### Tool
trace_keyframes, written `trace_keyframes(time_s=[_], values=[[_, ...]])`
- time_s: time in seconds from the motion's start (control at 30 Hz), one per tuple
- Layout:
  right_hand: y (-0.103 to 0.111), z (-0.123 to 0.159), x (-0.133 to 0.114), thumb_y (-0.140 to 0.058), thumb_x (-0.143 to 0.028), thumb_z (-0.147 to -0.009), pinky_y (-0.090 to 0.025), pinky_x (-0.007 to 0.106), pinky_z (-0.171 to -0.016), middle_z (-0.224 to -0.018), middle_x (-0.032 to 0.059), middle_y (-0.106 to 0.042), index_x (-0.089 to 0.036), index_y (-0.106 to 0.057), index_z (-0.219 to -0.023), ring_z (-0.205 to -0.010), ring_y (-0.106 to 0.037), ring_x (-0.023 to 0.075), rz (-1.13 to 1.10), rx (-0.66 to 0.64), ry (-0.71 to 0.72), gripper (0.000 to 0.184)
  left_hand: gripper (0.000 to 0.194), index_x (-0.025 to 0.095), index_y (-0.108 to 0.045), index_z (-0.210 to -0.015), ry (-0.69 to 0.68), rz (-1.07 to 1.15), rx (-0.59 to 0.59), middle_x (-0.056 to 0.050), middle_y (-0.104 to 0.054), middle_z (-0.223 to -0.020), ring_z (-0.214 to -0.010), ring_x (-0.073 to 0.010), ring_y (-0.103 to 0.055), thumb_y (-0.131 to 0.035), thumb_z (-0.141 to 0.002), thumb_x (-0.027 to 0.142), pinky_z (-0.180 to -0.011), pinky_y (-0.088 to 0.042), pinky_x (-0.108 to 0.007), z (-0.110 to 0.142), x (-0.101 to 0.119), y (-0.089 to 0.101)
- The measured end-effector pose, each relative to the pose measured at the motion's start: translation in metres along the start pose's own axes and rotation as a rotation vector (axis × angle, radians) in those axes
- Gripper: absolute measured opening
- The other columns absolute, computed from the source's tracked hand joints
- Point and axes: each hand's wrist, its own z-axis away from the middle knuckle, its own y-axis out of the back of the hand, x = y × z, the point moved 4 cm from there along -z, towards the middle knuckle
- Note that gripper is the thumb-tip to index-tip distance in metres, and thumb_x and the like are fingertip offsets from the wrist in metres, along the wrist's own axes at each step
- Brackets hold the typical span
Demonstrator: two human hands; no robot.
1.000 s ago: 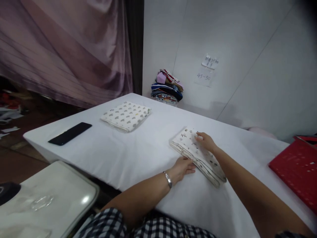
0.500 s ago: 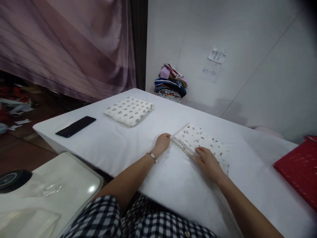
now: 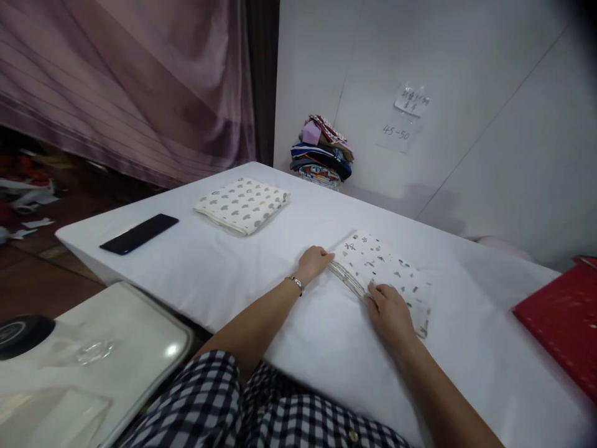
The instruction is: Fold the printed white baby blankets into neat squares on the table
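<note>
A folded white cloth (image 3: 385, 264) with small printed figures lies on the white-covered table, its layered edge turned toward me. My left hand (image 3: 314, 262), a bracelet at the wrist, pinches the cloth's left corner with fingertips together. Farther right, my right hand (image 3: 389, 311) grips the near layered edge, thumb and fingers closed on it. A second folded cloth (image 3: 243, 205), white with grey mushroom-like prints, lies flat to the left, apart from both hands.
A black phone-like slab (image 3: 140, 234) lies near the table's left end. Something red (image 3: 562, 320) is on the right. Folded fabrics (image 3: 323, 152) are stacked beyond the far edge by the wall. A pale surface (image 3: 140, 323) with a dark round object (image 3: 23, 336) stands at lower left.
My left hand has moved slightly right and now meets the cloth's left corner. My right hand stays at the near edge, shifted a little toward me. The view has tilted slightly.
</note>
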Motion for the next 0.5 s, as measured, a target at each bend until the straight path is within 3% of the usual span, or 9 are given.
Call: trace_keyframes(time_s=[0.17,0.4,0.5], values=[[-0.005,0.009,0.000,-0.039,-0.030,-0.091,-0.041,0.035,-0.078,-0.099,0.0116,-0.058,-0.017,-0.059,-0.114,-0.091,-0.051,0.0241,-0.009,0.029,-0.003,0.033,0.022,0.015,-0.065,-0.065,-0.002,0.021,0.035,-0.003,-0.062,-0.069,-0.069,-0.0139,-0.055,-0.057,-0.075,0.034,-0.059,-0.033,-0.023,-0.003,-0.002,-0.001],[-0.006,0.009,0.001,-0.040,-0.029,-0.090,-0.041,0.035,-0.077,-0.099,0.0117,-0.057,-0.017,-0.060,-0.113,-0.091,-0.050,0.0242,-0.022,0.029,0.005,0.033,0.024,0.016,-0.060,-0.060,0.018,0.100,0.011,0.000,-0.057,-0.059,-0.061,-0.0126,-0.050,-0.057,-0.073,0.036,-0.056,-0.033,-0.024,-0.003,-0.011,-0.003],[-0.005,0.008,0.000,-0.040,-0.028,-0.090,-0.041,0.035,-0.077,-0.098,0.0110,-0.057,-0.019,-0.060,-0.112,-0.090,-0.050,0.0237,-0.019,0.038,0.008,0.032,0.032,0.016,-0.060,-0.060,0.013,0.162,0.036,-0.002,-0.060,-0.063,-0.062,-0.0133,-0.052,-0.048,-0.079,0.039,-0.057,-0.035,-0.024,-0.004,-0.014,-0.002]])
